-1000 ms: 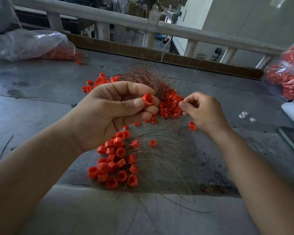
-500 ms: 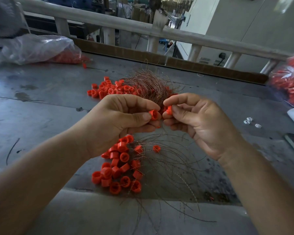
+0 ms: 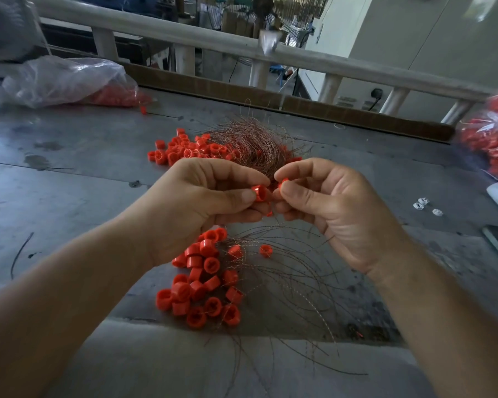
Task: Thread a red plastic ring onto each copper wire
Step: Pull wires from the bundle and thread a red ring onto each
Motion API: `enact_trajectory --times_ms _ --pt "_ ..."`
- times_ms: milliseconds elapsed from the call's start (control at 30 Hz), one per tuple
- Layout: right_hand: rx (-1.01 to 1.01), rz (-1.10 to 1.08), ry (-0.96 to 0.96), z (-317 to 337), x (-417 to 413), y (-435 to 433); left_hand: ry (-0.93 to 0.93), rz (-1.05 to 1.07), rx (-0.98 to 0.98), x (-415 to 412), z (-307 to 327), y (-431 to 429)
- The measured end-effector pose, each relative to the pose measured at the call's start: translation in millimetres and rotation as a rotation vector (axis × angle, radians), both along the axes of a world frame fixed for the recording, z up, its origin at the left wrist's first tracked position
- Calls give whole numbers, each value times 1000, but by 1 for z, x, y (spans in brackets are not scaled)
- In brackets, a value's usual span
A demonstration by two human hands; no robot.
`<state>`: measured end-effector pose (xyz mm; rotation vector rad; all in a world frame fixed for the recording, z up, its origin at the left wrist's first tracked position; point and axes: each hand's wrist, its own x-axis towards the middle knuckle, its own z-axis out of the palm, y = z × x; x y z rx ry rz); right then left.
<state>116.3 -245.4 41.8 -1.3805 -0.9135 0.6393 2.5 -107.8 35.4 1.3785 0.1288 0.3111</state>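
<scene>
My left hand (image 3: 202, 205) pinches a red plastic ring (image 3: 260, 193) between thumb and fingers. My right hand (image 3: 328, 208) pinches a second red ring (image 3: 283, 183) right beside it, the two almost touching. Thin copper wires hang from under my hands; which hand holds them I cannot tell. Below lies a pile of red rings (image 3: 202, 285) with loose copper wires (image 3: 293, 285) fanned over the table. Behind my hands sits a tangled bundle of copper wire (image 3: 250, 142) amid more red rings (image 3: 181, 149).
The grey metal table (image 3: 78, 173) carries a plastic bag of red rings (image 3: 69, 81) at far left and another bag (image 3: 492, 139) at far right. Small white pieces (image 3: 426, 206) lie on the right. A white railing (image 3: 299, 56) runs along the back.
My right hand has come in from the right with a red ring and now meets my left hand at the centre. The view has shifted slightly.
</scene>
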Motion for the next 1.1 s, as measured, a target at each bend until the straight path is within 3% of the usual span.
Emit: enact_trajectory --times_ms 267,867,1100 --pt "36 -194 -648 -6 -12 4 8 78 32 0 -1 -1" --pt "107 -292 -695 -11 -17 8 -1 102 195 -3 -3 -3" --pt "156 -294 -765 -7 -18 5 17 8 93 -5 1 -4"
